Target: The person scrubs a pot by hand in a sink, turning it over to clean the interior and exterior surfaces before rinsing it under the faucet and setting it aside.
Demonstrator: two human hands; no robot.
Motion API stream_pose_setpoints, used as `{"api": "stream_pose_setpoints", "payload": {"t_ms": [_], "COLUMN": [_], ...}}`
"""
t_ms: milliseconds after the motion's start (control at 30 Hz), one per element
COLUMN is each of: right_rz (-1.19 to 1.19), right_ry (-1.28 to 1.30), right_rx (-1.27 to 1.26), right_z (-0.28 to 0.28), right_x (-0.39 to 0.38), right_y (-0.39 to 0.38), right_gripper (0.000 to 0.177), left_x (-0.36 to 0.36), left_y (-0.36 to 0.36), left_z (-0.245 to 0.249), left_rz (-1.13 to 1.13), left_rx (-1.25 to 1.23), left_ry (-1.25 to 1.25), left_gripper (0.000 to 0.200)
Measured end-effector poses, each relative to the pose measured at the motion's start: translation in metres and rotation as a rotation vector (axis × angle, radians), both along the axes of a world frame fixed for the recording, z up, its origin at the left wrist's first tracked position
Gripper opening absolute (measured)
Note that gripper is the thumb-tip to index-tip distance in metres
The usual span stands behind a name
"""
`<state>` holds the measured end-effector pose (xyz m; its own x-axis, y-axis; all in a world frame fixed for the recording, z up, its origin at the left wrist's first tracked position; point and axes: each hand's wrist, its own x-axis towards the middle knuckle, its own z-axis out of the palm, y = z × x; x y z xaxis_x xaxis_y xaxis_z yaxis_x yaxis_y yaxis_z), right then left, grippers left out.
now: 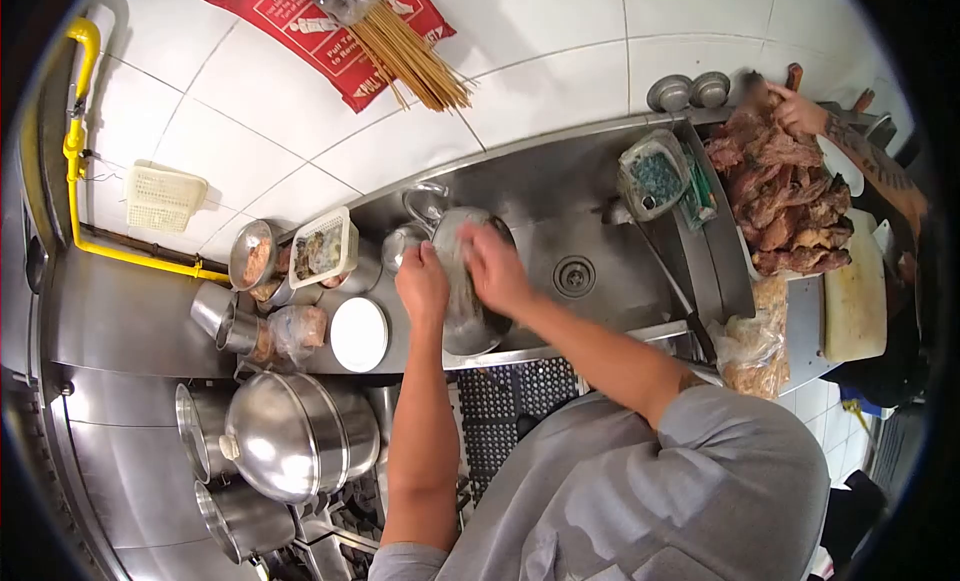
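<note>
My left hand (422, 281) is over the left rim of a long metal pan (478, 339) by the sink, its fingers drawn together. What they hold, if anything, is hidden. My right hand (497, 273) is above the right part of the same pan, blurred by motion, so its fingers do not read clearly. Something pale and streaked shows in the pan between the hands, too smeared to name. Behind the left hand stands a round metal bowl (402, 246). Close by on the left lies a white round lid (359, 334).
The steel sink (540, 246) has a drain (574, 276) and a ladle (660, 256). A co-worker's hand (797, 109) touches piled meat (780, 196) at the right. Bamboo skewers (410, 56) rest on a red bag (300, 21). A large domed pot (290, 436) stands lower left.
</note>
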<state>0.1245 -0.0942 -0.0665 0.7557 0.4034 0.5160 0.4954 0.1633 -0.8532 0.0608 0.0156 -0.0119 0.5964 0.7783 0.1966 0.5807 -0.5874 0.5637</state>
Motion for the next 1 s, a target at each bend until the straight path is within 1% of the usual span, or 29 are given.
{"api": "stream_pose_setpoints", "payload": {"t_ms": [33,100,167,200,300,333,367,433,467,533,567,633,667,733,767,833,900,933,967,1000], "right_rz": [-0.083,0.031,-0.027,0.013,0.065,0.008,0.070,0.105,0.102,-0.029,0.043,0.123,0.121,0.025,0.052,0.119,-0.061,0.035,0.101,0.091], "right_ry": [0.041,0.119,-0.178,-0.342,-0.380,-0.244,0.136,0.187,0.195,-0.100,-0.239,-0.466,-0.465,-0.068,0.191,0.179,-0.185,-0.253,-0.452,-0.442], "right_rx": [-0.022,-0.128,0.017,-0.006,0.009,-0.009,-0.045,-0.132,-0.130,-0.012,-0.002,-0.030,-0.030,0.029,-0.130,-0.081,0.003,0.019,-0.017,0.006], "right_z": [0.005,0.008,-0.007,-0.022,-0.022,-0.007,0.004,0.015,0.010,-0.010,-0.033,-0.034,-0.033,-0.006,0.018,0.009,-0.011,-0.028,-0.044,-0.037], "right_x": [0.019,0.013,-0.031,-0.048,-0.035,-0.018,0.001,0.025,0.012,-0.027,-0.046,-0.049,-0.041,-0.009,0.008,0.011,-0.022,-0.041,-0.046,-0.042], "right_y": [0.009,0.008,-0.005,-0.012,-0.014,-0.009,-0.001,0.011,0.008,0.000,-0.007,-0.026,-0.021,-0.006,-0.004,0.004,-0.003,-0.011,-0.019,-0.020], "right_gripper": [0.023,0.025,0.032,0.041,0.039,0.036,0.035,0.032,0.032,0.030,0.033,0.034,0.034,0.032,0.030,0.032,0.032,0.038,0.043,0.040], "left_x": [0.002,0.004,0.007,0.008,0.008,0.007,0.004,0.005,0.004,0.007,0.007,0.007,0.007,0.004,0.003,0.000,0.007,0.007,0.007,0.005], "left_y": [-0.003,-0.002,0.004,0.006,0.008,0.007,0.004,0.004,0.004,0.009,0.011,0.009,0.009,0.006,0.004,0.003,0.005,0.010,0.013,0.013], "left_z": [0.000,0.003,0.002,0.002,0.004,0.005,0.004,0.003,0.005,0.002,0.001,0.004,0.005,0.003,0.002,0.005,0.009,0.004,0.002,0.003], "left_rz": [0.020,0.034,0.057,0.058,0.044,0.013,-0.015,0.006,0.017,0.019,0.027,0.016,0.012,-0.025,-0.058,-0.029,-0.007,-0.004,0.001,0.000], "left_rx": [-0.011,-0.011,0.029,0.032,0.018,0.006,-0.009,-0.014,-0.014,0.019,0.047,0.028,0.007,0.004,0.004,0.019,0.040,0.039,0.037,0.041], "left_ry": [-0.006,-0.020,0.017,0.014,0.014,-0.016,-0.045,-0.042,-0.039,-0.028,-0.004,0.001,0.002,-0.015,-0.045,-0.026,-0.036,-0.019,0.001,0.001], "left_gripper": [0.039,0.040,0.039,0.039,0.039,0.039,0.039,0.040,0.040,0.040,0.040,0.040,0.040,0.040,0.039,0.039,0.039,0.039,0.039,0.039]}}
